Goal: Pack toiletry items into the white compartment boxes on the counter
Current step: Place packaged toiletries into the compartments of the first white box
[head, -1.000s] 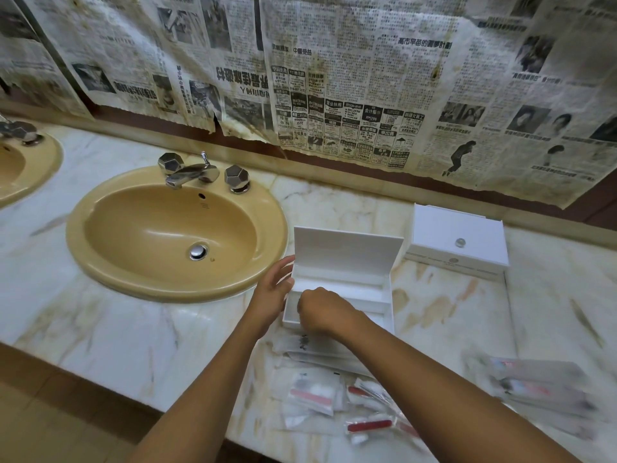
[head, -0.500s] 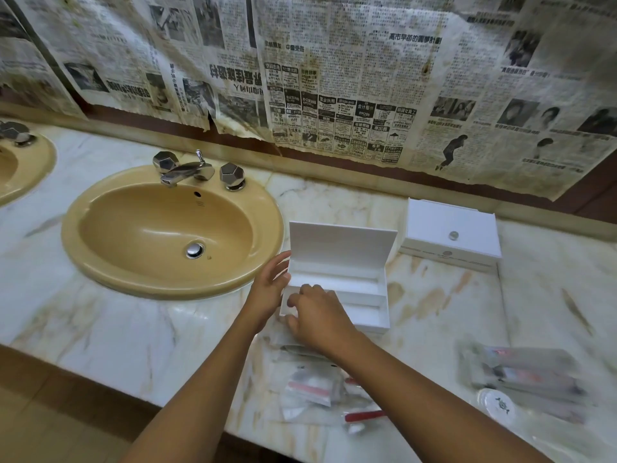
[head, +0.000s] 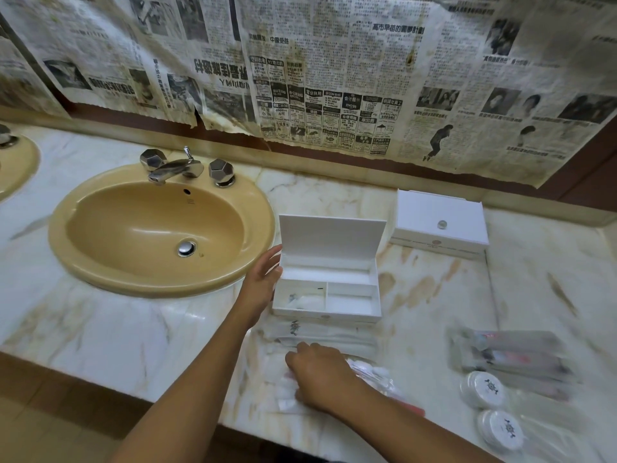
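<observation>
Compartment box (head: 327, 292), lid up at counter centre, now shows a sachet in its left cell; right hand (head: 320, 375) has withdrawn to 6 o'clock, fingers curled on wrapped toiletries (head: 370, 374); left hand (head: 262, 285) steadies the box, fingers straight.

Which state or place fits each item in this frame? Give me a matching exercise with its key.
Items:
1. open box
2. closed box
3. left hand
4. right hand

States or places:
A. on the packets near the counter's front edge
B. against the open box's left side
C. lid upright
D. back by the wall, lid down

Pairs: 1-C, 2-D, 3-B, 4-A
</observation>
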The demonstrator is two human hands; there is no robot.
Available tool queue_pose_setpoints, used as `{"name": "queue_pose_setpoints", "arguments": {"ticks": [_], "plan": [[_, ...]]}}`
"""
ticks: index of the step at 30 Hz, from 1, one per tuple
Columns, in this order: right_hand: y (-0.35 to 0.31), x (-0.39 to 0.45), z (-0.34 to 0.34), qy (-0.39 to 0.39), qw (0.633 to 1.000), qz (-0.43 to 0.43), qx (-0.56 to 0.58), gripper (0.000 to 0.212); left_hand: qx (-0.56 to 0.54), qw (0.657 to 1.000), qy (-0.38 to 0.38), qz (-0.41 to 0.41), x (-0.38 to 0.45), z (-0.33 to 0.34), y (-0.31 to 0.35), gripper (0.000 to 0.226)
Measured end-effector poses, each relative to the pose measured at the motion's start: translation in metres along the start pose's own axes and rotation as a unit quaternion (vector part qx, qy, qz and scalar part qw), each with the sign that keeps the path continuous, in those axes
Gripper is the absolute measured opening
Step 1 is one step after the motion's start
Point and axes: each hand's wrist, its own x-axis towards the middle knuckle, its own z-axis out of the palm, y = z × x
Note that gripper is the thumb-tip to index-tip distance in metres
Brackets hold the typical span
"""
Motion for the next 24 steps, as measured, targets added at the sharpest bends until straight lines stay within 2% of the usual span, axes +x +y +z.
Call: {"name": "queue_pose_setpoints", "arguments": {"ticks": [4,10,21,24], "plan": [[-0.001,-0.001,-0.006,-0.003,1.0,0.002,-0.004,0.018,-0.001,1.0,-0.006,0.003,-0.001,0.001,0.002,0.04],[-0.006,-0.004,-0.021,0.011,1.0,-0.003,-0.009,0.016,-0.006,1.0,-0.006,0.011,0.0,0.0,0.0,0.044],[0.005,0.008,-0.085,0.166,0.986,0.015,-0.009,0.014,-0.019,1.0,-0.012,0.006,0.002,-0.003,-0.002,0.04],[0.013,0.015,-0.107,0.219,0.975,0.029,-0.019,0.012,-0.008,0.999,-0.019,0.032,-0.001,-0.004,-0.002,0.053]]}}
